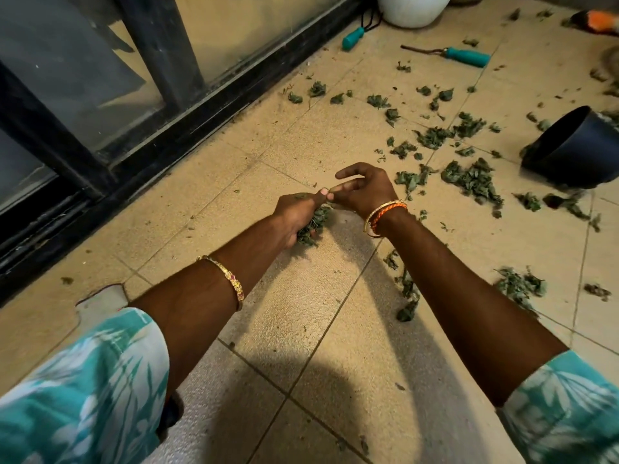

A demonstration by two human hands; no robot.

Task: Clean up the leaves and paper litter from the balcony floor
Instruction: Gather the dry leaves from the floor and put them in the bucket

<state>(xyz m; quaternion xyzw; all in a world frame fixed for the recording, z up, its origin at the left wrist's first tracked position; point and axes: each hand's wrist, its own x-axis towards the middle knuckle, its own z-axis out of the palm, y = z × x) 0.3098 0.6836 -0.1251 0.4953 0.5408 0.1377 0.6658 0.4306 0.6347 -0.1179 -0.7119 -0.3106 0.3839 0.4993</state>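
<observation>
Two hands met over a fistful of leaves

I saw my left hand curled round a clump of green leaves, held low over the tan tiled floor. My right hand sat just beside it, forefinger and thumb pinched together at the left thumb's tip; whether a scrap lay between them I could not tell, and the other fingers arched loosely above. More leaves lay scattered across the tiles to the right, thickest beside a black plastic pot tipped on its side. Further off lay a skipping rope's two teal handles near a white pot. A black-framed glass door ran along the left. Bangles ringed both wrists.
</observation>
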